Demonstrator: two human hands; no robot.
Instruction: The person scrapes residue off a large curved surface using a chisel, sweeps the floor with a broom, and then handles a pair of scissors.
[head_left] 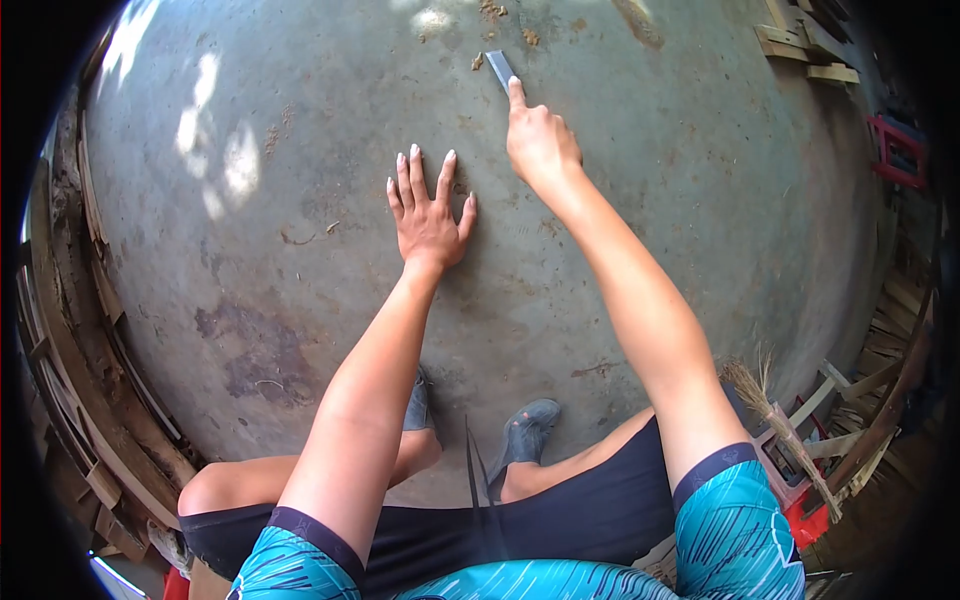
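On the grey concrete floor [350, 330], my left hand [430, 215] lies palm down with its fingers spread. Farther forward and to the right, my right hand [540, 138] is wrapped round a flat metal blade [498, 70], its index finger stretched along the top. The blade's tip points away from me at the floor, beside a small brown clump of dirt [477, 62]. The handle is hidden inside my fist. Another brown clump [531, 37] lies just beyond the blade.
Long wooden boards [75, 270] line the left edge. Wood pieces [805, 50] and a red plastic stool [898, 152] stand at the upper right. A straw broom [790, 440] leans at the lower right. My shoe [530, 432] rests on the floor below my hands.
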